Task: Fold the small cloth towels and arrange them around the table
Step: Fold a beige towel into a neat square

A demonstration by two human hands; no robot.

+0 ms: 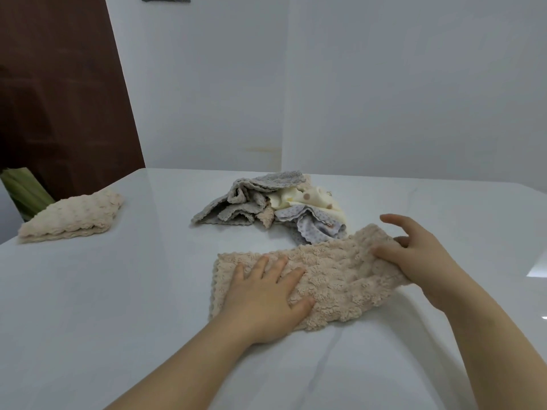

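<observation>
While flat under left hand [263, 294], beige towel [340, 279], end in right hand [414, 257].

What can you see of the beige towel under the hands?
The beige towel is fluffy, nubbly cloth, seemingly folded into a long band lying across the near table, close in front of the pile of unfolded cloths. The left hand presses flat on its left half. The right hand grips its right end, which looks slightly lifted and rumpled. Its left edge lies flat.
</observation>
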